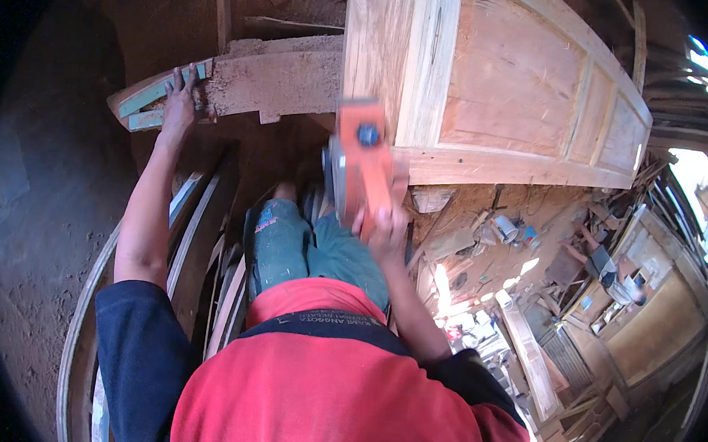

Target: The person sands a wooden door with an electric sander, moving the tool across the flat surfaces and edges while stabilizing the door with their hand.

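My right hand (385, 235) grips the rear handle of an orange electric planer (364, 161), blurred by motion, with a dark round knob on its front. The planer is at the near left corner of a bare wooden panelled door (513, 77); whether it touches the wood I cannot tell. Over to the left, my left hand (179, 105) lies with fingers spread on the pale green strips (146, 105) at the end of a rough, dusty plank (273, 78). No tool shows in that hand.
Long boards (187, 235) stand on edge beside my left leg. A dirt wall or ground (39, 202) lies at the far left. To the right, wood scraps, a white bucket (505, 228) and a long beam (530, 357) litter the floor. Another person (621, 286) is at the far right.
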Demonstrator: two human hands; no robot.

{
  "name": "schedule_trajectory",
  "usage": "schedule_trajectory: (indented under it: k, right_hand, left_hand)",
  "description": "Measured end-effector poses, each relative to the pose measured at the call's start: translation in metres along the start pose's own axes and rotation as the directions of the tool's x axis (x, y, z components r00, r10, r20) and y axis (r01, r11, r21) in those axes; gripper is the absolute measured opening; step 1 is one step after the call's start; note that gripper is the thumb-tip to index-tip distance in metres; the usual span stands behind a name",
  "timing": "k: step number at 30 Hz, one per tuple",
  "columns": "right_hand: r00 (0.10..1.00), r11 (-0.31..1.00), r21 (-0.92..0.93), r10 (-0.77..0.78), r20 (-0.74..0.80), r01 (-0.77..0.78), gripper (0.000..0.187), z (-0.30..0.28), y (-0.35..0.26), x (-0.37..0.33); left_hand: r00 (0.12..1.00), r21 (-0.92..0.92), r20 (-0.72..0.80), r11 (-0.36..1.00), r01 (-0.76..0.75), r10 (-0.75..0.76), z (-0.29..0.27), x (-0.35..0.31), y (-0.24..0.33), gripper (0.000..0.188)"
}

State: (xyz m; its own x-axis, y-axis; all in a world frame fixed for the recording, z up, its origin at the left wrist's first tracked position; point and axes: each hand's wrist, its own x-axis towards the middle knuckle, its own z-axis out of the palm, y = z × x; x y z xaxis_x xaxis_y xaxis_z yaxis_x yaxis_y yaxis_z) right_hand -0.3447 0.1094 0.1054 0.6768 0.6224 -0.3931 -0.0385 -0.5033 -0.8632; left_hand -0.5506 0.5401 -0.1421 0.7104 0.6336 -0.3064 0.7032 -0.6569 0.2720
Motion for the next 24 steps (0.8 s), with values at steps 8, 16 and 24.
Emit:
schedule_trajectory:
  k: [8,16,24]
  right_hand:
    - [0.975,0.962,0.189,0.211,-0.068,-0.195,0.065,0.009,0.026,-0.074]
    - [0.979,0.953,0.275,0.166,-0.118,-0.128,0.056,0.014,-0.017,0.022]
    - [0.989,0.952,0.302,0.094,-0.111,-0.057,0.053,0.014,-0.055,0.115]
  left_hand:
    - [0.999,0.019,0.025,0.999,0.038,-0.039,-0.012,-0.003,0.014,0.114]
    - [0.997,0.048,0.043,0.997,0.062,-0.064,-0.008,-0.004,0.016,0.118]
    - [0.979,0.078,0.126,0.985,0.153,-0.162,-0.032,-0.006,0.039,0.119]
